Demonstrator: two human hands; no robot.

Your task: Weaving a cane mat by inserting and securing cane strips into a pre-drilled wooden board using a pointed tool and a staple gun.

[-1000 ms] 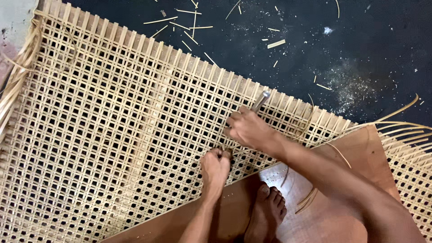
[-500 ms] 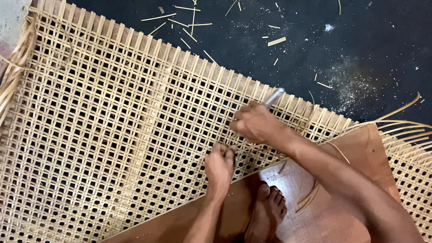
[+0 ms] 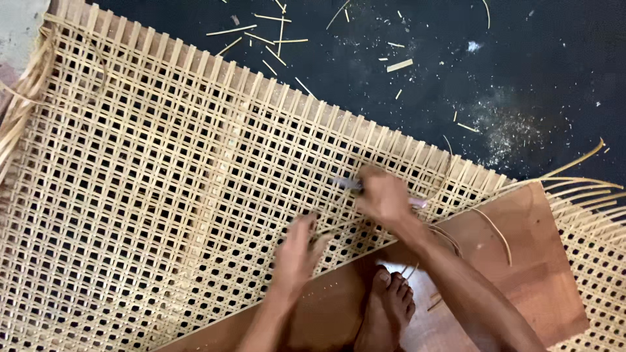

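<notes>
Two hands worked the cane mat (image 3: 163,195): the left hand (image 3: 297,251) lay spread flat at 6 o'clock to hold it down, while the right hand (image 3: 385,195) pinched a thin tool (image 3: 345,184), best kept low.

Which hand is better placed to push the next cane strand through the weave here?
Right, probably. The right hand already grips a thin pointed tool, its tip at the cane mesh near the wooden frame. The left hand lies on the mesh beside it, holding nothing visible.

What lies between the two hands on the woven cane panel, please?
In the head view, only open cane weave lies between the left hand and the right hand, which grips a slim tool; a loose cane strand crosses it.
</notes>
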